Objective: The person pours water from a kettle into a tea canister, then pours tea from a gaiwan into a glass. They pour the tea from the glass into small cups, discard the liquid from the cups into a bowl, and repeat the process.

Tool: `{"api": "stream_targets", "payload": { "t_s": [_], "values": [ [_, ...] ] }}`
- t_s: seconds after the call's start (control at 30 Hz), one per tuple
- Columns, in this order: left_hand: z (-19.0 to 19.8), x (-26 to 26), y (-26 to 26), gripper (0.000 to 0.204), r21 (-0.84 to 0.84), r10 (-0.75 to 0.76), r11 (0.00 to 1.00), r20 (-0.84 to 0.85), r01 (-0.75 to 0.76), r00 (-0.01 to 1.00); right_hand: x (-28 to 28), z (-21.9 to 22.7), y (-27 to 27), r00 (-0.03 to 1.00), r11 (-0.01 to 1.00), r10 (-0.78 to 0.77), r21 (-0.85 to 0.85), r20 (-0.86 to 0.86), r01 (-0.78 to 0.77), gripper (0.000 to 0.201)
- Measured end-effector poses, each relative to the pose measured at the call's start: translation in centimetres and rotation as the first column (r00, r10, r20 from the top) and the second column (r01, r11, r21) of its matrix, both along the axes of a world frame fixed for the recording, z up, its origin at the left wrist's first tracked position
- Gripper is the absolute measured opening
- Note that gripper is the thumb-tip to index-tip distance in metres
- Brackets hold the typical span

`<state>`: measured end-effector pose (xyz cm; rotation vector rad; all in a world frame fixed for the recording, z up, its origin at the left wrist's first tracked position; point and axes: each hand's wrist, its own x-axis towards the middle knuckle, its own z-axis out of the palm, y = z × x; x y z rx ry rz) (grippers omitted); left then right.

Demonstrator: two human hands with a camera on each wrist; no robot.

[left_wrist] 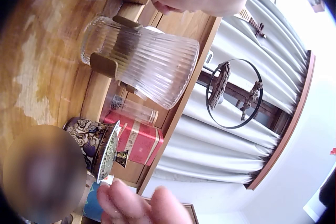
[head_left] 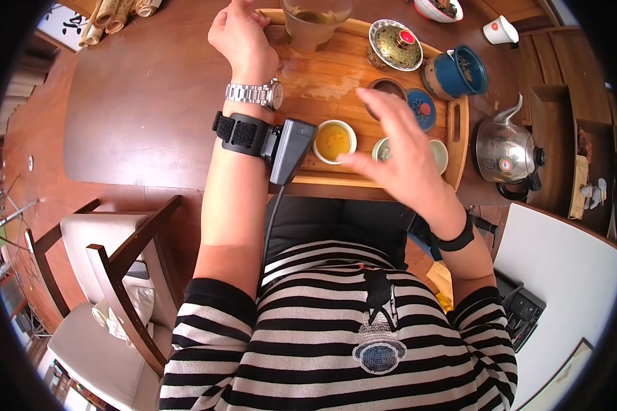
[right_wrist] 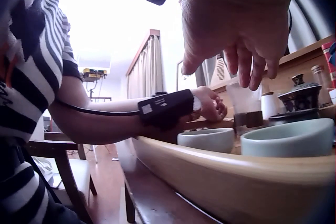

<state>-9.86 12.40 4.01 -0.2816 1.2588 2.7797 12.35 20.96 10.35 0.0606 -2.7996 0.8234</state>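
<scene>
My left hand, wearing a watch, lies by the far left corner of the wooden tray, its fingers loosely curled beside a ribbed glass pitcher with some amber liquid low in it. Over the tray's near right part hovers my right hand, thumb and fingers spread, holding nothing. Close to its thumb stands a white cup of yellow tea with bits in it. Two pale green cups are partly hidden under the right hand. In the left wrist view, the right fingertips show at the bottom.
Farther back on the tray stands a patterned lidded bowl. A blue cup, a blue lid and a brown dish sit at the right. Beyond are a steel kettle and a white cup. A chair stands left.
</scene>
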Motion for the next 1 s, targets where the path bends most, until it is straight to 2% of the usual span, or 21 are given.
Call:
{"api": "stream_targets", "payload": {
  "t_s": [0.13,0.27,0.37,0.43,0.57,0.63,0.77,1.0],
  "values": [
    [-0.2,-0.2,0.0,0.015,0.016,0.002,1.0,0.012,-0.003,1.0,-0.2,-0.4,-1.8,0.996,0.997,0.08,0.004,0.051,-0.08,0.087],
    [-0.4,-0.3,0.0,0.014,-0.001,0.002,1.0,0.0,-0.002,1.0,-0.1,-1.4,-2.4,0.99,0.996,0.076,0.041,0.123,-0.081,0.089],
    [-0.5,-0.3,0.0,0.014,0.002,0.0,1.0,-0.01,0.0,1.0,-0.1,-1.7,-2.7,0.983,0.997,0.064,0.031,0.171,-0.07,0.087],
    [-0.5,-0.3,0.0,0.014,0.01,-0.003,1.0,-0.005,0.003,1.0,-0.2,-1.7,-2.7,0.981,0.993,0.094,0.049,0.17,-0.104,0.077],
    [-0.4,-0.2,0.0,0.014,0.008,0.001,1.0,0.019,-0.001,1.0,-0.2,-2.1,-2.6,0.983,0.997,0.074,0.018,0.17,-0.078,0.075],
    [-0.4,-0.2,0.0,0.014,-0.004,0.0,1.0,0.004,0.0,1.0,-0.1,-2.0,-2.6,0.981,0.997,0.026,0.07,0.193,-0.04,0.073],
    [-0.4,-0.3,0.0,0.014,0.002,0.003,1.0,0.016,-0.003,1.0,-0.1,-2.4,-2.2,0.981,0.997,0.015,0.068,0.195,-0.029,0.071],
    [-0.7,-0.4,-0.1,0.014,0.01,-0.01,1.0,-0.008,0.01,1.0,0.0,-3.0,-1.8,0.983,0.999,0.012,-0.051,0.183,-0.002,0.07]
  ]
}}
